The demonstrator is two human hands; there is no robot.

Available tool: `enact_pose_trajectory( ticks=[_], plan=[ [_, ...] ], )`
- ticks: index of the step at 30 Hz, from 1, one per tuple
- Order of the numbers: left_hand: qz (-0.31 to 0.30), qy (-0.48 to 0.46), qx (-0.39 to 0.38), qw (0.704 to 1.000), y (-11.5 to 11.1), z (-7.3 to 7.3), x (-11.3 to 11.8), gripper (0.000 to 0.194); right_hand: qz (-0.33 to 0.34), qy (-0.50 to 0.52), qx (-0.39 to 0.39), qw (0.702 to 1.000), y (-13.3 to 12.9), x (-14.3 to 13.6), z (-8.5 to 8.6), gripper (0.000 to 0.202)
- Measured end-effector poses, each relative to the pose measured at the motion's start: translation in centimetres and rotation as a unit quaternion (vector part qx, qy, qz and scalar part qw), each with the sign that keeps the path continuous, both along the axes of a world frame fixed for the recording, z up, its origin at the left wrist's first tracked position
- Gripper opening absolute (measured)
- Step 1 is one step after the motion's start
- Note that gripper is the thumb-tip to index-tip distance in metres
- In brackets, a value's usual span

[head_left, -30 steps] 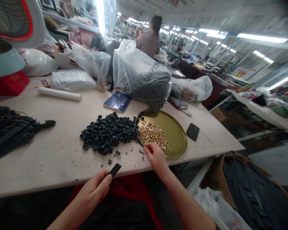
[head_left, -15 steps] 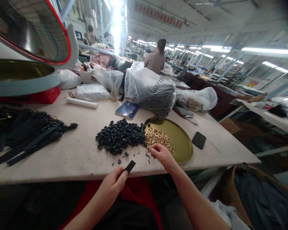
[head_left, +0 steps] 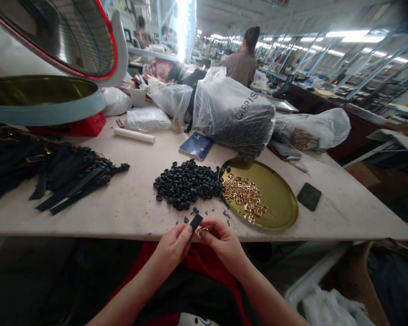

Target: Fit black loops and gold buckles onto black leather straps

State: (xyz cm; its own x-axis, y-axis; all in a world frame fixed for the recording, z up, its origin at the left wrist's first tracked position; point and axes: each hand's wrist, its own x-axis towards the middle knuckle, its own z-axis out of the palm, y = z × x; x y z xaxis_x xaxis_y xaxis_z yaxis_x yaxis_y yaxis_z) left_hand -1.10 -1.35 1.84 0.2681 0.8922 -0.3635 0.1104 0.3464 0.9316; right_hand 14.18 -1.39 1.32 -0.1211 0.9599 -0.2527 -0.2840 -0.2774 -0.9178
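At the table's front edge, my left hand (head_left: 175,244) is closed on a short black strap (head_left: 196,221), its free end pointing up and away from me. My right hand (head_left: 221,240) pinches a gold metal buckle (head_left: 201,232) right beside that strap end; whether the two touch I cannot tell. Beyond my hands lies a heap of small black loops (head_left: 187,183). Many gold buckles (head_left: 245,194) sit on the left part of a round gold tray (head_left: 282,203), whose left rim meets the heap.
Black straps with gold buckles (head_left: 78,176) are piled at left, near a red-rimmed heater (head_left: 71,40). A blue booklet (head_left: 196,146), a white roll (head_left: 134,135) and plastic bags (head_left: 231,113) lie behind. A dark phone (head_left: 309,196) is right of the tray. A person (head_left: 241,63) is in the background.
My right hand has come from the tray's edge back toward my left hand, carrying a gold buckle to the strap. The camera view has shifted, so the table sits further right.
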Motion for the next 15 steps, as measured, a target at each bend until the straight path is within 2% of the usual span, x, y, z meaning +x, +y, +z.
enact_pose_trajectory(
  ticks=[4,8,11,15],
  plan=[
    [-0.036,0.122,0.083,0.988,0.0,0.3,-1.0,0.029,-0.070,0.114,-0.122,0.983,0.8,-0.1,-0.2,0.027],
    [-0.087,0.205,0.116,0.968,0.0,0.7,-1.3,0.029,-0.070,0.210,-0.225,0.949,0.9,-0.8,-0.7,0.033],
    [-0.109,0.212,0.123,0.963,0.5,0.7,-1.0,0.029,-0.060,0.195,-0.217,0.955,0.5,-1.5,-1.3,0.029],
    [-0.127,0.174,0.115,0.970,0.9,0.1,-0.5,0.023,-0.062,0.062,-0.121,0.989,0.0,-2.1,-2.3,0.028]
  ],
)
